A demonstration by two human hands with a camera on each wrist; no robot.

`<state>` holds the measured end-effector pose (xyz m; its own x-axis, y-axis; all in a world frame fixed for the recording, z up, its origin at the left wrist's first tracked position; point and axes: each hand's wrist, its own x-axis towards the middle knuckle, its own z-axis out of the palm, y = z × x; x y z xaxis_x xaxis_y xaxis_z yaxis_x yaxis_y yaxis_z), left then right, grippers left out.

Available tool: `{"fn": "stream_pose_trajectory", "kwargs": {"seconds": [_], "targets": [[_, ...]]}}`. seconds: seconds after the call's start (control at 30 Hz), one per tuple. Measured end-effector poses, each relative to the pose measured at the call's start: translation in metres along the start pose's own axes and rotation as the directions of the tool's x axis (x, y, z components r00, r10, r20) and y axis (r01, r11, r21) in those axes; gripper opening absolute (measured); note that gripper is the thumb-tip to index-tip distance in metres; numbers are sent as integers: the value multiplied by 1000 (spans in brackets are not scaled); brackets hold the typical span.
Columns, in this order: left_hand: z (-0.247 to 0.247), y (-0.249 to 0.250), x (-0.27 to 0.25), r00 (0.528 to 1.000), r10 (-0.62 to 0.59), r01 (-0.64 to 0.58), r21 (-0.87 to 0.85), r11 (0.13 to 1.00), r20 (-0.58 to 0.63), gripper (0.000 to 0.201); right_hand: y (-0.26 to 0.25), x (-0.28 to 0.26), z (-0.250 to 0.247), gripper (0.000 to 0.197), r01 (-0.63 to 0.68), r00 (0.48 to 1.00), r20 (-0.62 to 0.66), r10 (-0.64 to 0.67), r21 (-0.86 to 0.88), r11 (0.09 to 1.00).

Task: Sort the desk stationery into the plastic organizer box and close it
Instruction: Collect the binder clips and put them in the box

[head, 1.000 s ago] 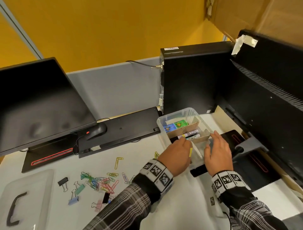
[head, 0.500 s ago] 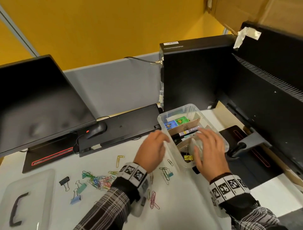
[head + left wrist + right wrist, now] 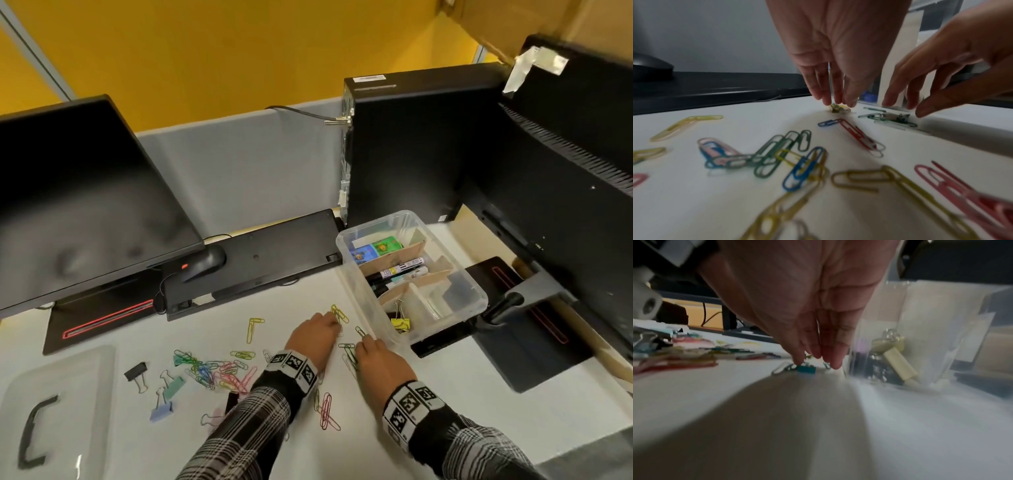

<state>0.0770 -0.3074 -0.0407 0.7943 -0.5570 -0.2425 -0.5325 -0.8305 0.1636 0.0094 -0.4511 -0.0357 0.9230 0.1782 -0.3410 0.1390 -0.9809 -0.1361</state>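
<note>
The clear organizer box [image 3: 479, 298] stands open on the white desk, with markers [image 3: 399, 274], coloured erasers [image 3: 375, 249] and a yellow binder clip [image 3: 400, 323] in its cardboard compartments. Just left of it, my left hand [image 3: 337, 325] points straight fingers down, and its fingertips [image 3: 827, 101] touch yellow paper clips [image 3: 339, 312]. My right hand [image 3: 365, 339] reaches down beside the box wall. Its fingertips [image 3: 835, 365] touch a teal binder clip [image 3: 806, 369] among green paper clips [image 3: 890, 119]. Neither hand has lifted anything.
A heap of coloured paper clips [image 3: 219, 371] and several binder clips [image 3: 168, 385] lie to the left. The box lid [image 3: 85, 404] with a black handle lies at the near left. A keyboard [image 3: 260, 253], mouse [image 3: 205, 263], two monitors and a PC tower [image 3: 404, 147] ring the desk.
Both hands have left the box and come down and left onto the desk beside it. The yellow binder clip that the left hand held now lies in the box.
</note>
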Motion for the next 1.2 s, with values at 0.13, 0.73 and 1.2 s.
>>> {"fn": "stream_pose_trajectory", "kwargs": {"seconds": [0.13,0.73,1.2], "targets": [[5,1,-8,996,-94,94,-7,996,-13,35,-2,2,6,41,-10,1000,-14,10,33,999],[16,-24,-43,950,-310,297,-356,886,22,41,-9,7,-1,9,11,997,-70,31,529,848],[-28,-101,-130,837,-537,226,-959,169,103,13,-78,-7,10,7,82,946,170,-277,700,709]]}}
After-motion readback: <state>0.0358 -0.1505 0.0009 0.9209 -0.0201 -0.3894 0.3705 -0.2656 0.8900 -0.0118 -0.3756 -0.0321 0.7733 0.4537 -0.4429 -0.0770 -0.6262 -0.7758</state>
